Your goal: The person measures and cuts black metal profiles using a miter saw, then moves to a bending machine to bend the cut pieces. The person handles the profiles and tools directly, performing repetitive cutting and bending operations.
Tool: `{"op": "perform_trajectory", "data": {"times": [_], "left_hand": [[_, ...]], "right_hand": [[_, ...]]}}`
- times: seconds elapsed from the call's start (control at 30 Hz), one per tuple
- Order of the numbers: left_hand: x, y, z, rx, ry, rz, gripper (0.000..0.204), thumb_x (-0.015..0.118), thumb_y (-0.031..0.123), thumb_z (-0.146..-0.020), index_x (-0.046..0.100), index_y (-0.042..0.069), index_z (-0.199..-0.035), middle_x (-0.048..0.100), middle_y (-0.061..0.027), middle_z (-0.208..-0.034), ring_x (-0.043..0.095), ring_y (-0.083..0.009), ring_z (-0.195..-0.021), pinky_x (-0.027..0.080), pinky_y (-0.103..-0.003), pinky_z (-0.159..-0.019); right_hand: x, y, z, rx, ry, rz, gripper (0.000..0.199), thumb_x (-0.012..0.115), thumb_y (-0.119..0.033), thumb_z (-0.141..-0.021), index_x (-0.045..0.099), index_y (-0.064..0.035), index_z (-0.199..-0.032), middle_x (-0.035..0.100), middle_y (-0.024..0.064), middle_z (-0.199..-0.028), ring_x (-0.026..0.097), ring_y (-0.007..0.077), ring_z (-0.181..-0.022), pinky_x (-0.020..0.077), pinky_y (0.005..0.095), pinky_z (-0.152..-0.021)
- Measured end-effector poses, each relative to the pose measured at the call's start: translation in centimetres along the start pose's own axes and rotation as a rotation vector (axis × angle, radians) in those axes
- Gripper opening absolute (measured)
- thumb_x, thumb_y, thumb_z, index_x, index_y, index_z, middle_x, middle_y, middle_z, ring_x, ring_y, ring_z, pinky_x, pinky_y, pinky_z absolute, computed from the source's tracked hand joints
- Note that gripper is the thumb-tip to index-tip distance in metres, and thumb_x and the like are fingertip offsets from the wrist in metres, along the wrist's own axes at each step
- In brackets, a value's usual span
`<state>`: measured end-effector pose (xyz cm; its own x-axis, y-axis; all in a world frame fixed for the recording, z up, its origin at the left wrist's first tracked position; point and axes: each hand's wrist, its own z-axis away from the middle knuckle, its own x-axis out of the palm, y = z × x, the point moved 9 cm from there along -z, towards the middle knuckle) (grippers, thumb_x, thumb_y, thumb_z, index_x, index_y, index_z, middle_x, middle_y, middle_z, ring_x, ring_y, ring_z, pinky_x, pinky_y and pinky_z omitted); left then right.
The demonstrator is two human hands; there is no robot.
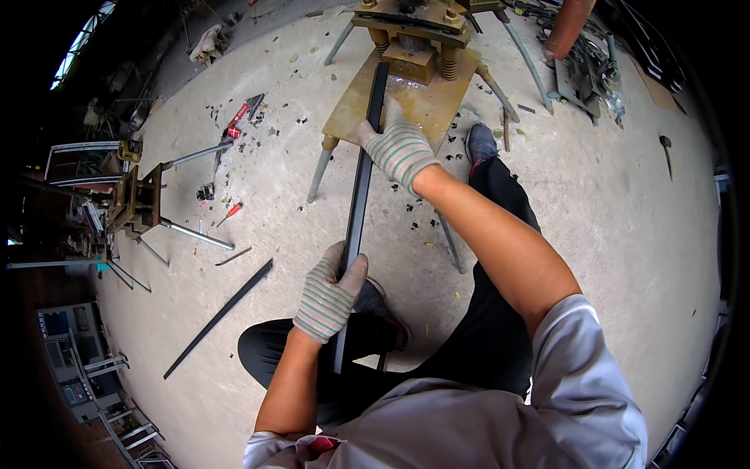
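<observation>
Grey shirt cloth (pixel 469 422) fills the foot of the view nearest the camera, and two bare forearms run out from it to hands in striped knit gloves. Between those hands lies the dark bar (pixel 361 187), a long, slim piece whose axis runs away from the person, leaning slightly to the right toward its far end. The right hand (pixel 400 147) is closed around the far part, its thumb crossing the bar and its fingers along the right side; the left hand (pixel 326 294) grips the near part, with the bar passing between thumb and fingers and its near end showing below, beside the bent left knee (pixel 269 341). Ahead stands a low metal press with a yellowish base plate (pixel 349 113) and a squared block (pixel 412 64) between coil springs. The bar's far end points at this press and appears over the plate, just left of the block; whether it touches the plate cannot be told. Of the two hands, the right is clearly the nearer to the block, while the left is well back toward the body. On the floor to the left lies a second dark strip (pixel 219 318), apart from both hands and slanted, with a red-handled tool (pixel 233 211) beyond it.
</observation>
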<state>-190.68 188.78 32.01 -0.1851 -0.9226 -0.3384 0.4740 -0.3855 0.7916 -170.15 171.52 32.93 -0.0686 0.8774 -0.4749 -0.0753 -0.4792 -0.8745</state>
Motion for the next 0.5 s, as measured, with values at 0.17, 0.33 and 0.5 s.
{"op": "perform_trajectory", "data": {"times": [0.17, 0.33, 0.5], "left_hand": [[0.1, 0.1, -0.5, 0.102, 0.053, 0.064, 0.041, 0.065, 0.026, -0.104, 0.059, -0.002, -0.133, 0.054, 0.0053, -0.073, 0.044, -0.003, -0.057, 0.036, -0.022, -0.05], [0.2, 0.4, -0.9, 0.083, 0.033, 0.047, 0.045, 0.065, 0.027, -0.104, 0.058, -0.003, -0.135, 0.052, 0.0049, -0.073, 0.044, -0.003, -0.058, 0.036, -0.022, -0.051], [0.5, 0.9, -1.2, 0.075, 0.029, 0.035, 0.048, 0.065, 0.028, -0.104, 0.056, -0.005, -0.138, 0.053, 0.0039, -0.075, 0.045, -0.0039, -0.059, 0.037, -0.023, -0.052]], "right_hand": [[-0.2, 1.1, -1.0, 0.012, 0.041, 0.084, 0.078, 0.062, -0.043, -0.094, 0.037, -0.0002, -0.155, 0.07, 0.0306, -0.117, 0.07, 0.0406, -0.112, 0.0522, 0.0427, -0.101], [-0.2, 1.5, -1.3, 0.06, -0.05, -0.028, 0.074, 0.056, -0.042, -0.098, 0.036, 0.0035, -0.153, 0.063, 0.0323, -0.132, 0.063, 0.0435, -0.124, 0.0468, 0.0441, -0.109], [-0.5, 2.2, -2.0, 0.073, -0.034, -0.037, 0.074, 0.057, -0.041, -0.098, 0.037, 0.0042, -0.154, 0.061, 0.0321, -0.137, 0.061, 0.0422, -0.127, 0.0461, 0.0433, -0.11]]}}
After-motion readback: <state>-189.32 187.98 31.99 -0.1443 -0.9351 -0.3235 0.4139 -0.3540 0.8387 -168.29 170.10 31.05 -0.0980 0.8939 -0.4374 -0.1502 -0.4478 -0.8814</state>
